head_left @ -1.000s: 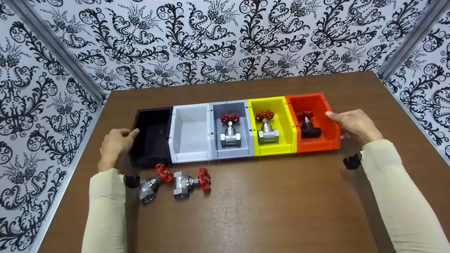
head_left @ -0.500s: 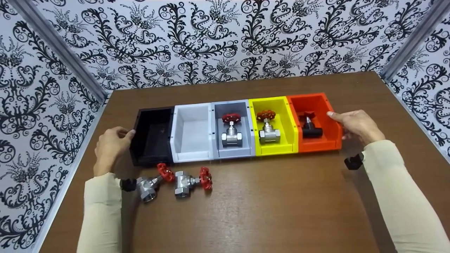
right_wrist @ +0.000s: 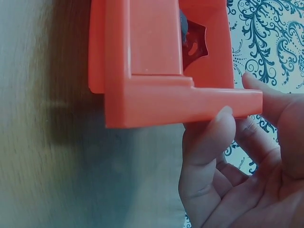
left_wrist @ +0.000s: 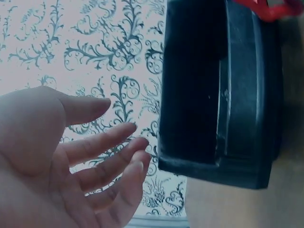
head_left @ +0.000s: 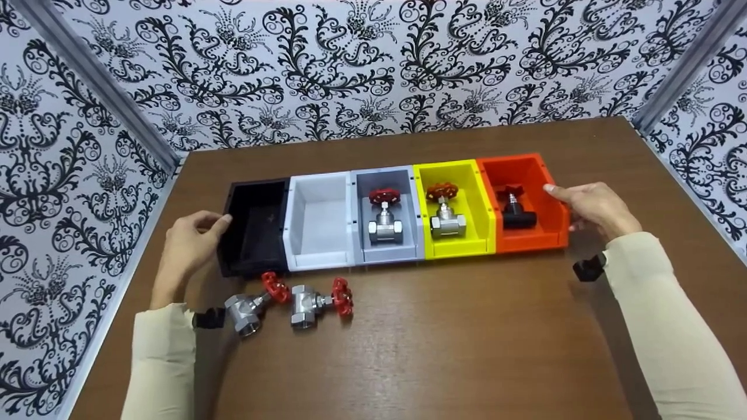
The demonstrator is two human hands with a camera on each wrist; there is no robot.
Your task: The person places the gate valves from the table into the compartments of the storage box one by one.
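Observation:
A row of joined bins runs across the table: black, white, grey, yellow and orange. My right hand pinches the orange bin's outer side wall, thumb on one face and fingers on the other. Beside the black bin, my left hand has its fingers loosely bent; the left wrist view shows it holding nothing, apart from the wall. Steel valves with red handwheels lie in the grey bin (valve) and the yellow bin (valve). A black-bodied valve is inside the orange bin.
Two more steel valves lie in front of the bins: the left valve near my left wrist, the right valve below the white bin. Patterned walls enclose the brown table at the back and sides.
My left hand has drawn slightly toward me and to the left, its wrist lower in view. The right hand keeps its grip on the orange bin, and the bins stay in place.

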